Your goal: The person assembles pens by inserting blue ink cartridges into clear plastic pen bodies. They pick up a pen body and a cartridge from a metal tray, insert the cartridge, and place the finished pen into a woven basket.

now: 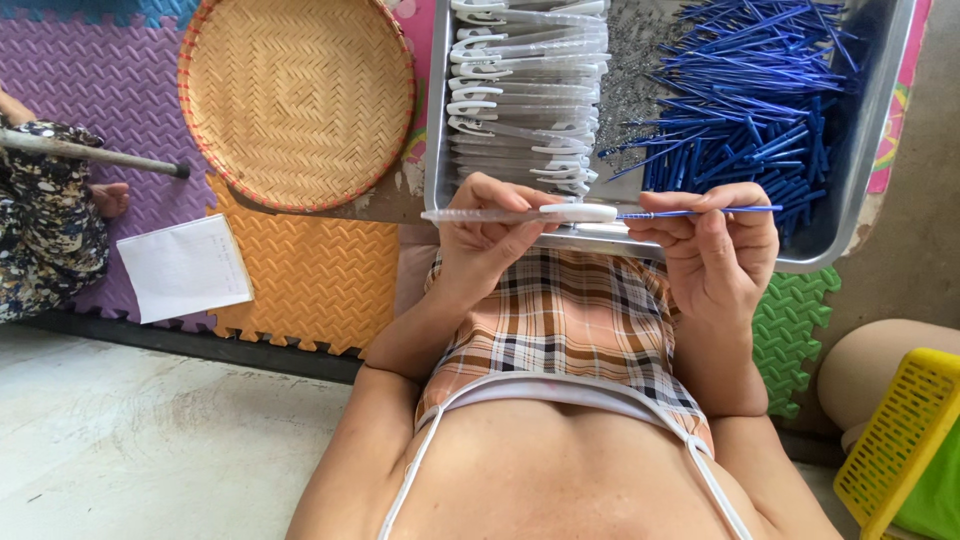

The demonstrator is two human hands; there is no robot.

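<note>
Left hand (490, 235) grips a clear plastic pen barrel w/ white cap (520, 214), right hand (715, 245) pinches a thin blue ink refill (690, 212) btwn them, just below the metal tray (850, 200); refill looks bendy, so a skewed push could kink it or miss the barrel mouth.

Woven basket (297, 100); white paper (185, 267); foam mats (310, 275)

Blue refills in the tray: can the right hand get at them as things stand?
Probably yes. The right hand is at the tray rim, with the blue refills piled loose and uncovered just beyond it. But its fingers already pinch one refill, so it isn't free.
</note>
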